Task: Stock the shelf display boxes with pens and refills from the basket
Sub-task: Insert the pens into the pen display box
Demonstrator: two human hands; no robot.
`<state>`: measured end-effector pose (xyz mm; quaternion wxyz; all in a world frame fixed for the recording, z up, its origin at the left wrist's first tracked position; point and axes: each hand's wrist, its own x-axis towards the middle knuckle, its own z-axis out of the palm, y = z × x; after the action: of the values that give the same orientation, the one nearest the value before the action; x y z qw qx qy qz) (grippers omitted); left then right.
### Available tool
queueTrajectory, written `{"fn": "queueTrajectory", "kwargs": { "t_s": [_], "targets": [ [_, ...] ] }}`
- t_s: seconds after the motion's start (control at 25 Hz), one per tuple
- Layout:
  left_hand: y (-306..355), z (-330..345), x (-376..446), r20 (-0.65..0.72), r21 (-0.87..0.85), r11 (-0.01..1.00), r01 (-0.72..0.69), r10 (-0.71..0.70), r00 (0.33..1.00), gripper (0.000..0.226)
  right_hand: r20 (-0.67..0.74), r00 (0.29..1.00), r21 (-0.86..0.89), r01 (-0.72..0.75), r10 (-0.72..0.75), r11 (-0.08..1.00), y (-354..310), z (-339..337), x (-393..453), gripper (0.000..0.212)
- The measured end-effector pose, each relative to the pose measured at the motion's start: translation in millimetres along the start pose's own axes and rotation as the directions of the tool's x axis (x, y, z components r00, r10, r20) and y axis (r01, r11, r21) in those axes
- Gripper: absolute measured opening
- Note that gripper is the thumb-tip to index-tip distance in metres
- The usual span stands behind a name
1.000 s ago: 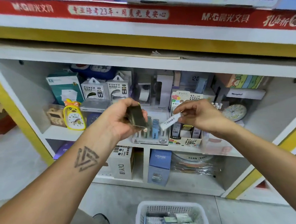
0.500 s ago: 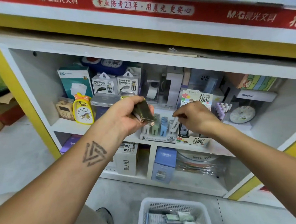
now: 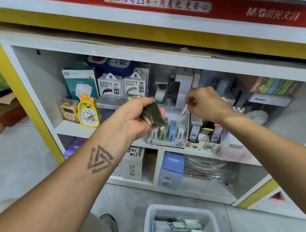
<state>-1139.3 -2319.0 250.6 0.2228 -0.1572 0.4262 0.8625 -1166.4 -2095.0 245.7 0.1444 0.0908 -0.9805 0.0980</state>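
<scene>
Up front, the left hand (image 3: pixel 132 119) grips one olive packet (image 3: pixel 153 112) plus two pale tubes (image 3: pixel 150 121), fingers curled round them. Beside it, the right hand (image 3: pixel 208 104) pinches one white refill (image 3: pixel 184 111) above two display boxes (image 3: pixel 168 138) on the shelf (image 3: pixel 74 127). Below, one white basket (image 3: pixel 151 221) on the floor holds more stock, too jumbled to count.

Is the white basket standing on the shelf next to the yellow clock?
No, the white basket stands on the floor below the shelves, while the yellow clock stands on the upper shelf.
</scene>
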Motion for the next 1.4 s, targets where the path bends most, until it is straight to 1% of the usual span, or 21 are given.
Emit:
{"fn": "queueTrajectory", "kwargs": {
  "t_s": [0.12,0.2,0.32,0.44,0.56,0.64,0.72,0.8,0.84,0.88,0.92,0.96,1.0,1.04,1.08,1.12,1.16,1.24,1.32,1.36,1.4],
  "targets": [
    [0.5,-0.2,1.4,-0.008,0.017,1.0,-0.003,0.003,1.0,0.009,0.095,0.994,-0.208,0.071,-0.052,0.975,0.0,23.3,7.6,0.014],
    [0.9,-1.0,2.2,-0.006,0.017,1.0,-0.001,0.001,1.0,0.009,0.147,0.987,-0.262,0.099,-0.062,0.96,1.3,32.5,10.7,0.014],
    [0.8,-1.2,2.9,0.001,0.025,1.0,-0.002,0.002,1.0,0.009,0.17,0.984,-0.27,0.107,-0.062,0.957,4.6,38.3,10.7,0.014],
    [-0.4,-1.2,3.3,0.007,0.036,0.999,-0.005,0.005,1.0,0.009,0.183,0.981,-0.186,0.103,-0.068,0.977,5.3,38.1,11.3,0.015],
    [-2.5,0.4,2.0,0.021,0.051,0.999,0.009,-0.01,1.0,0.008,0.173,0.983,-0.154,0.093,-0.065,0.984,4.5,37.2,10.1,0.015],
    [-4.0,1.3,1.9,0.028,0.062,0.998,0.021,-0.022,0.999,0.009,0.187,0.979,-0.194,0.119,-0.082,0.974,4.1,39.4,8.9,0.013],
    [-5.5,1.3,1.5,0.04,0.06,0.998,0.026,-0.028,0.999,0.009,0.257,0.964,-0.248,0.132,-0.067,0.96,2.1,41.0,8.4,0.012],
    [-7.8,2.1,1.7,0.061,0.071,0.997,0.033,-0.037,0.997,0.011,0.307,0.951,-0.294,0.14,-0.045,0.945,0.0,39.4,7.4,0.018],
    [-9.4,3.1,2.1,0.07,0.079,0.996,0.038,-0.043,0.997,0.013,0.31,0.949,-0.286,0.143,-0.05,0.947,-1.2,36.8,7.0,0.022],
    [-11.2,4.3,2.3,0.08,0.081,0.996,0.044,-0.05,0.996,0.014,0.288,0.956,-0.217,0.125,-0.059,0.968,-3.4,32.4,5.7,0.024],
    [-13.3,7.2,2.6,0.091,0.08,0.995,0.052,-0.06,0.994,0.014,0.237,0.97,-0.056,0.063,-0.048,0.996,-5.9,25.6,3.3,0.022],
    [-15.9,11.1,2.6,0.104,0.08,0.995,0.062,-0.071,0.992,0.015,0.202,0.979,0.208,-0.057,0.014,0.977,-9.0,17.6,-0.8,0.017],
    [-20.0,15.8,2.7,0.122,0.091,0.993,0.072,-0.083,0.989,0.016,0.23,0.969,0.501,-0.199,0.092,0.842,-12.4,8.9,-7.5,0.013],
    [-25.4,21.3,2.4,0.149,0.112,0.99,0.084,-0.1,0.984,0.019,0.303,0.943,0.685,-0.316,0.137,0.657,-14.7,0.7,-15.1,0.017],
    [-32.0,27.6,1.8,0.183,0.136,0.986,0.101,-0.125,0.975,0.022,0.381,0.913,0.76,-0.398,0.143,0.514,-13.1,-5.7,-23.4,0.023],
    [-39.5,34.5,1.2,0.22,0.152,0.98,0.126,-0.158,0.963,0.025,0.437,0.888,0.779,-0.452,0.141,0.434,-8.9,-11.3,-32.3,0.028],
    [-47.3,41.9,1.5,0.255,0.165,0.975,0.149,-0.188,0.949,0.027,0.471,0.871,0.788,-0.486,0.14,0.378,-3.7,-16.5,-41.4,0.028],
    [-60.8,53.6,4.4,0.294,0.189,0.967,0.171,-0.221,0.93,0.03,0.496,0.857,0.822,-0.516,0.14,0.241,10.2,-22.7,-55.5,0.022],
    [-73.5,67.4,7.6,0.322,0.218,0.958,0.184,-0.249,0.913,0.034,0.487,0.859,0.863,-0.501,0.158,0.063,30.2,-27.3,-67.6,0.016],
    [-79.0,74.2,9.6,0.331,0.233,0.954,0.19,-0.262,0.906,0.036,0.476,0.864,0.875,-0.483,0.164,0.003,41.1,-29.9,-72.3,0.016],
    [-84.1,80.3,11.8,0.324,0.246,0.949,0.195,-0.27,0.906,0.036,0.462,0.868,0.885,-0.465,0.18,-0.028,51.2,-31.8,-75.8,0.015]
  ]
}}
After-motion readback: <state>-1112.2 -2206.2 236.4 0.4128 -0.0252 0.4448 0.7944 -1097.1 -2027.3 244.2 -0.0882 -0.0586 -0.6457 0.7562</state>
